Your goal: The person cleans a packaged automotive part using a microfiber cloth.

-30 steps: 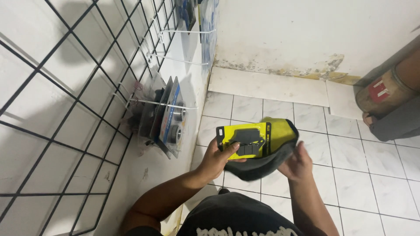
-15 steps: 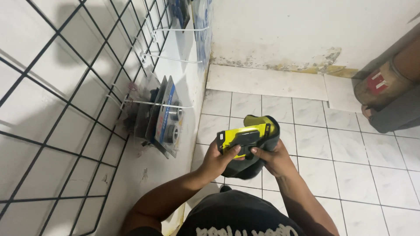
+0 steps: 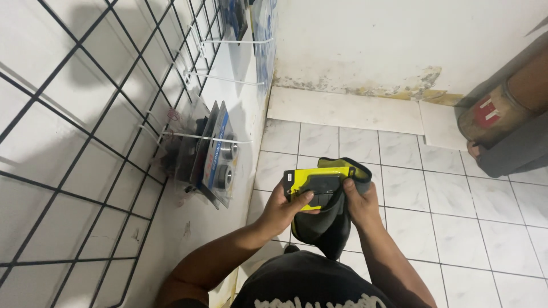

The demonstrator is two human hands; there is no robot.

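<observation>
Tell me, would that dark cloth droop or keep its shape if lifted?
Probably floppy: the dark cloth sags in folds below the yellow package that both hands grip. It looks light, since the right hand pinches it with the package. Being fabric, it seems unlikely to slip or break.

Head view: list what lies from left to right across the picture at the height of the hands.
Black wire grid → hanging blister packs → left hand → yellow package → right hand, with a dark cloth → white tiled floor.
</observation>
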